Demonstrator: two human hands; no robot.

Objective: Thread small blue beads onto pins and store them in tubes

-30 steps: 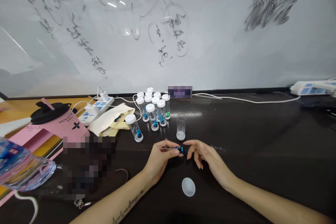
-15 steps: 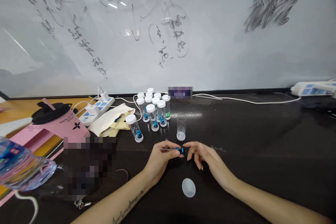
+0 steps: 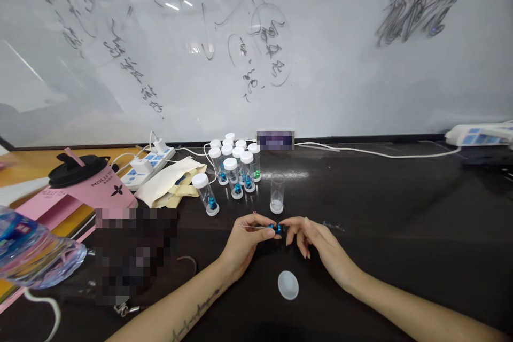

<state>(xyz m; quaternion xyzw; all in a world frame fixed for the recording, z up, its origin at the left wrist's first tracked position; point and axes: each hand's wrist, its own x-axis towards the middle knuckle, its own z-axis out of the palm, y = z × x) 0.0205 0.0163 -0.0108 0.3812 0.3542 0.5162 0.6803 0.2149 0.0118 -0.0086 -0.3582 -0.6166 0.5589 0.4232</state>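
Observation:
Pinched between the thumb and fingers of my left hand (image 3: pixel 250 232) is a small shiny blue piece (image 3: pixel 274 228) with a dark right end. Thin pale strands run from it back over the hand. My right hand (image 3: pixel 310 235) is open, fingers apart and bent, its index fingertip at the piece's dark end; whether it touches I cannot tell. Just beyond the hands stands a clear tube (image 3: pixel 277 192), upright and without a cap. A round white cap (image 3: pixel 288 285) lies on the dark table between my forearms.
Several capped clear tubes (image 3: pixel 231 177) with blue pieces inside stand at the back; one (image 3: pixel 205 195) is apart, nearer the left. Further left are cream pouches (image 3: pixel 172 184), a power strip (image 3: pixel 150 163), a pink cup (image 3: pixel 98 187) and a plastic bottle (image 3: pixel 38 251). A whiteboard (image 3: pixel 336 64) rises behind.
Almost nothing differs. Both hands keep their places around the blue piece, and the view has shifted very slightly.

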